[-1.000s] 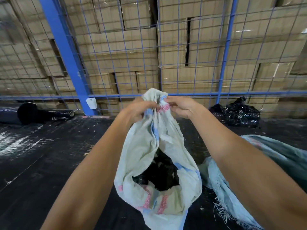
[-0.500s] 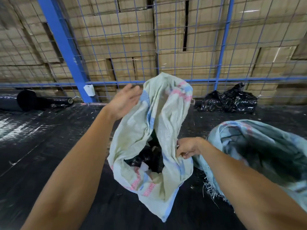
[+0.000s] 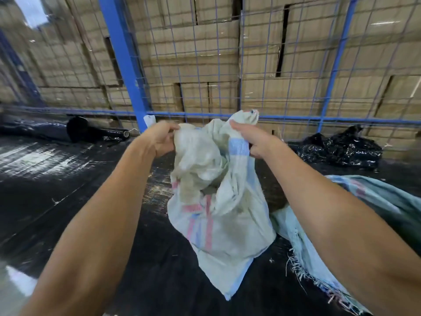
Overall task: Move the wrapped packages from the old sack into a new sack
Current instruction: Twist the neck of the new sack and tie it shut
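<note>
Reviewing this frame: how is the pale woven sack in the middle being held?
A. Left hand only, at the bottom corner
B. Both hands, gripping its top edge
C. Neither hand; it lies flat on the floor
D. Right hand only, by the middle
B: the left hand and the right hand each have a grip on bunched fabric at the top of the pale sack, which hangs below them.

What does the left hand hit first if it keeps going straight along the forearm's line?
Likely the blue mesh fence just beyond the left hand, then the stacked cardboard boxes behind it; depth is unclear.
</note>
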The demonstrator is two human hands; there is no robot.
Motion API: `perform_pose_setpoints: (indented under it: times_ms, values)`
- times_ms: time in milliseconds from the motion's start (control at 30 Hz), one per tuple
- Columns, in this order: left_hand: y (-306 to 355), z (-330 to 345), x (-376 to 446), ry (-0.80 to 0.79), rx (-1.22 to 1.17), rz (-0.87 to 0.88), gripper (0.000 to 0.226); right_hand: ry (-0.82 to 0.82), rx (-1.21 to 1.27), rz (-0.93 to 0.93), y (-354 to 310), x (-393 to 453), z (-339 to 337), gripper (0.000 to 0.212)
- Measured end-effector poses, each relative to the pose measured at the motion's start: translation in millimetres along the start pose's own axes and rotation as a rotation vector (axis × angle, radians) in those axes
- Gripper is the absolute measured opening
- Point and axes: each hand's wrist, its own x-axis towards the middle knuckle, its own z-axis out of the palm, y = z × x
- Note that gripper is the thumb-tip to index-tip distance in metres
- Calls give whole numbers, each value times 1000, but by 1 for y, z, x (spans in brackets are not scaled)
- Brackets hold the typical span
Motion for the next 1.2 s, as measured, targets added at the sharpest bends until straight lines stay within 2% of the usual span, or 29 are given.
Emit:
perform_pose_setpoints:
  times_ms: [67,100,167,233,267,300,333,400,467,500,533,600,633,700,767,800,833,867,900,967,1000,1033,1100,1133,1200]
  values:
    - [27,13,-9,-40,-152,131,22,-95,380,-126,-31,-4,18,28]
    - [35,18,-8,-42,-205,177,21,-126,394,-168,-39,-4,24,25]
    - [45,30,-1,5,-205,288,13,-203,171,-177,-35,-1,28,30]
    - [55,45,3,51,-101,370,15,-258,-206,-147,-23,1,32,59]
    - [62,53,-1,48,-53,406,16,-222,-386,-193,-18,6,39,75]
    - [72,60,-2,13,-21,447,17,-149,-509,-276,-17,9,47,82]
    - [80,68,-5,-43,9,489,19,-19,-577,-376,-18,17,52,79]
    - [93,69,-1,-58,59,593,24,224,-498,-469,-29,32,57,64]
    - [92,50,15,106,99,667,33,334,-233,-444,-45,47,49,54]
    - [85,33,28,166,161,631,33,352,-82,-419,-53,48,48,54]
    - [71,20,36,141,270,533,27,353,24,-397,-60,43,49,54]
    - [32,3,42,-150,572,154,6,376,123,-362,-66,46,50,54]
    - [15,-1,43,-282,625,3,17,373,139,-363,-66,51,50,55]
    - [-4,-4,46,-437,506,-102,22,351,210,-320,-64,54,55,47]
    - [-2,1,51,-412,342,-92,21,344,291,-292,-58,53,59,7]
    - [7,3,53,-350,277,-70,24,332,284,-285,-53,51,57,18]
    - [19,5,54,-279,219,-40,23,252,340,-252,-48,51,54,20]
    - [39,8,53,-213,171,0,17,206,278,-224,-44,50,51,13]
    - [59,10,51,-154,116,47,11,170,102,-183,-42,49,49,5]
    - [102,14,42,-106,57,143,10,148,-328,-107,-43,45,51,27]
    - [120,19,37,-96,38,192,11,179,-360,-103,-52,41,53,33]
    - [134,22,33,-86,24,241,12,231,-338,-160,-64,41,57,27]
    - [153,33,20,-44,34,328,19,331,-78,-271,-102,42,62,2]
    - [160,39,13,-42,17,368,21,332,83,-306,-122,39,66,16]
    - [167,48,-1,-159,-32,402,26,265,342,-385,-156,34,74,25]
